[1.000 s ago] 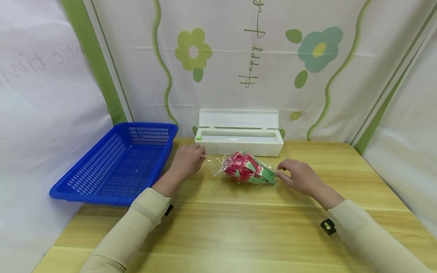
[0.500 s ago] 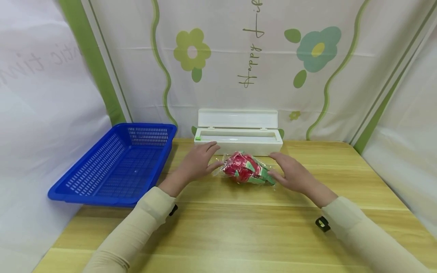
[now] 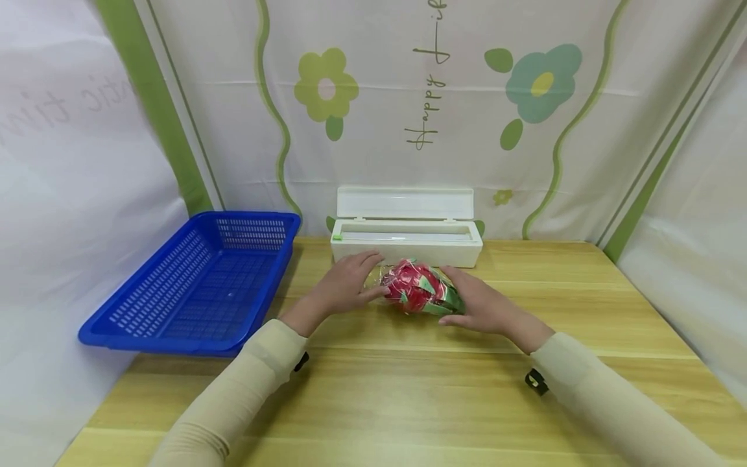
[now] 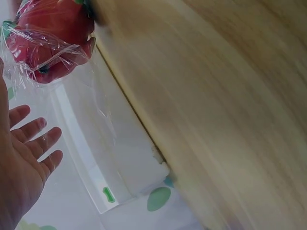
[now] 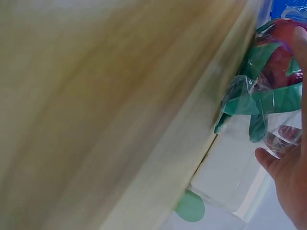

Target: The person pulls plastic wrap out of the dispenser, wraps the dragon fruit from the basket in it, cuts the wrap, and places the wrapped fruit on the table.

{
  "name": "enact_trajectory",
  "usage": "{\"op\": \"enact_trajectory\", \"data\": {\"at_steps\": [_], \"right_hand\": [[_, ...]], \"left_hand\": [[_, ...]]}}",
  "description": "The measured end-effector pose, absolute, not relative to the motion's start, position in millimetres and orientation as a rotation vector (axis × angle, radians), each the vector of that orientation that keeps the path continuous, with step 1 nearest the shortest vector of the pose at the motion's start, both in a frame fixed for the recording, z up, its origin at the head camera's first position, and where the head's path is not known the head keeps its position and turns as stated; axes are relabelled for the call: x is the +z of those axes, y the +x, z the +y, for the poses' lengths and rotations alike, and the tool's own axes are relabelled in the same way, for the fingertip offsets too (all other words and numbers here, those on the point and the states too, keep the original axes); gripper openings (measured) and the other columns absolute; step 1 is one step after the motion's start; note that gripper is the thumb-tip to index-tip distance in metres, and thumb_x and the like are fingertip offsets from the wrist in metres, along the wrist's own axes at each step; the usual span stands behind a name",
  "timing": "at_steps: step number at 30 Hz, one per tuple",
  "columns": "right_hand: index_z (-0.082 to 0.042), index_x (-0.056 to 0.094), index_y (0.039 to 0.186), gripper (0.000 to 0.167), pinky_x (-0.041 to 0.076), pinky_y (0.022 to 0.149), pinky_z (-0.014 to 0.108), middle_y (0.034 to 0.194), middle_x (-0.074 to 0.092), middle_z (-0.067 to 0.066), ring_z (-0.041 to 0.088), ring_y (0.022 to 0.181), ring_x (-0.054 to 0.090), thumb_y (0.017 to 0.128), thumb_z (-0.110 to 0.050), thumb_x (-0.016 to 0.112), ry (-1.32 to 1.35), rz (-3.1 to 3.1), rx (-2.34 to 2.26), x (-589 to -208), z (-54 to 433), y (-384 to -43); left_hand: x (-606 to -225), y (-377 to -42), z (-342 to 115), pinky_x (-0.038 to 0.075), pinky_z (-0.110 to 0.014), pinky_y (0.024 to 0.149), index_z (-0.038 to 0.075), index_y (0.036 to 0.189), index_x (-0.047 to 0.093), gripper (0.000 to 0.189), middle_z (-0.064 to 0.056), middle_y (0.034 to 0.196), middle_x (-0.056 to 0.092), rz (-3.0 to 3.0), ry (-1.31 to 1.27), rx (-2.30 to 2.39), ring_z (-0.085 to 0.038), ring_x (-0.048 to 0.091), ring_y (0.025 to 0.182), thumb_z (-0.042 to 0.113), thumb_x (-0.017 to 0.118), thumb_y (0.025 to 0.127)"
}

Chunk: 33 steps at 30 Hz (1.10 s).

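A red dragon fruit (image 3: 413, 285) with green leafy tips lies on the table, wrapped in clear cling film. My left hand (image 3: 345, 285) is at its left end, by the loose film; in the left wrist view that hand's fingers (image 4: 45, 143) are spread, with no firm grip. On the other side, my right hand (image 3: 481, 303) reaches around the green tips, thumb in front and fingers behind, fairly straight. The right wrist view shows the green tips (image 5: 268, 98) in crinkled film beside the right hand (image 5: 288, 177); whether it presses them is unclear.
Behind the fruit stands a white cling film dispenser box (image 3: 406, 253), lid (image 3: 405, 203) raised, with a green slider (image 3: 337, 237) at its left. A blue slotted basket (image 3: 257, 324) stands at the left of the wooden table (image 3: 408, 402). A printed curtain (image 3: 379, 149) closes the back.
My left hand has let go of the film's left end, opened its fingers and moved right to the fruit. The right hand has moved left around the green tips. The fruit stays in place.
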State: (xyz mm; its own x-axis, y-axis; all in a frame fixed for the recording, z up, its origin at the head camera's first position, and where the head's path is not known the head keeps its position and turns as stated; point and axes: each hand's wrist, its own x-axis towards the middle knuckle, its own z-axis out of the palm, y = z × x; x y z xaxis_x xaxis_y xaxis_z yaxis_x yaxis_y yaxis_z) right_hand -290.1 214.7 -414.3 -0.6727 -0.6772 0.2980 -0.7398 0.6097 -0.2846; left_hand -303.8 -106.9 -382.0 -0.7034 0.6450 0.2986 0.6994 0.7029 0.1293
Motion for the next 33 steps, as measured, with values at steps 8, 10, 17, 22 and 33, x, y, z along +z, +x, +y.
{"op": "enact_trajectory", "data": {"at_steps": [8, 10, 17, 22, 33], "right_hand": [[-0.001, 0.019, 0.151, 0.106, 0.036, 0.106, 0.051, 0.145, 0.04, 0.02, 0.035, 0.131, 0.042, 0.076, -0.041, 0.083, 1.204, -2.693, 0.616, -417.2, 209.5, -292.3], [-0.002, 0.017, 0.152, 0.107, 0.035, 0.106, 0.05, 0.146, 0.039, 0.02, 0.035, 0.132, 0.04, 0.077, -0.04, 0.082, 1.203, -2.722, 0.618, -418.2, 208.1, -292.9], [-0.003, 0.011, 0.154, 0.107, 0.033, 0.108, 0.047, 0.149, 0.035, 0.021, 0.034, 0.135, 0.037, 0.08, -0.04, 0.079, 1.145, -2.818, 0.618, -418.1, 203.9, -292.2], [-0.002, 0.012, 0.153, 0.105, 0.034, 0.107, 0.05, 0.148, 0.036, 0.023, 0.036, 0.134, 0.038, 0.081, -0.037, 0.079, 1.124, -2.828, 0.606, -417.7, 202.6, -291.5], [-0.001, 0.013, 0.152, 0.103, 0.036, 0.105, 0.051, 0.145, 0.038, 0.024, 0.038, 0.132, 0.04, 0.081, -0.034, 0.08, 1.119, -2.813, 0.619, -416.7, 200.9, -289.5]], "left_hand": [[-383.3, -302.1, -107.9, 0.032, -0.047, 0.108, 0.006, 0.139, 0.048, 0.058, -0.012, 0.139, 0.051, -2.722, -1.056, -0.448, -0.03, 0.045, 0.129, 0.047, 0.051, 0.099], [-384.2, -302.1, -108.1, 0.033, -0.047, 0.108, 0.007, 0.139, 0.048, 0.057, -0.011, 0.139, 0.052, -2.737, -1.037, -0.486, -0.03, 0.046, 0.128, 0.047, 0.049, 0.099], [-389.7, -304.8, -108.6, 0.045, -0.041, 0.097, 0.009, 0.133, 0.051, 0.054, -0.008, 0.129, 0.059, -2.743, -1.005, -0.559, -0.025, 0.057, 0.114, 0.05, 0.05, 0.098], [-390.8, -304.8, -107.0, 0.05, -0.038, 0.087, 0.009, 0.119, 0.055, 0.036, -0.008, 0.114, 0.064, -2.694, -1.045, -0.584, -0.023, 0.061, 0.101, 0.04, 0.054, 0.099], [-393.4, -304.7, -100.4, 0.05, -0.033, 0.081, 0.013, 0.105, 0.058, 0.023, 0.001, 0.1, 0.061, -2.709, -1.025, -0.638, -0.014, 0.059, 0.092, 0.034, 0.05, 0.102]]}}
